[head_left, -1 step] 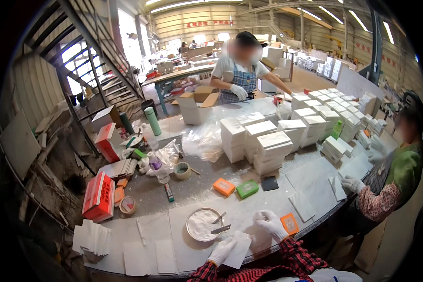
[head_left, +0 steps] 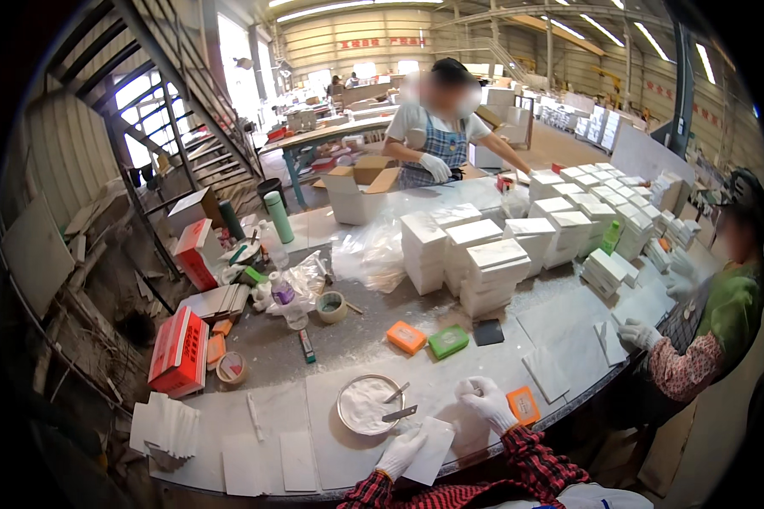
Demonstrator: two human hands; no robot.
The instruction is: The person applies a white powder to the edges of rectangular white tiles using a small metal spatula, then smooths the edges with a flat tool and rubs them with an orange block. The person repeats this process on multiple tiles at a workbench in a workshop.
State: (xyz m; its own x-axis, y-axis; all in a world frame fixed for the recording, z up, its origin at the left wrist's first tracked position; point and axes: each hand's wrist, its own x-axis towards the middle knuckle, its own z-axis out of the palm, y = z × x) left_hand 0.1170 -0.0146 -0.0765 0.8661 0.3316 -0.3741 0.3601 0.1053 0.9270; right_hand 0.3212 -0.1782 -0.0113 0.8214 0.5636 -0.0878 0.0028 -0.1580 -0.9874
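Observation:
In a white glove, my left hand grips the edge of a thin white tile near the table's front edge. My right hand, also gloved, is raised a little to the right of the tile. Its fingers are curled together, and whatever they may hold is hidden. An orange block lies right beside that hand. Left of the hands stands a round metal bowl of white powder or paste, with a putty knife and another metal tool resting in it.
Beyond lie a second orange block, a green block and a dark square pad. Tall stacks of white tiles rise behind. Tape rolls and bottles stand left. One co-worker is across, another at right.

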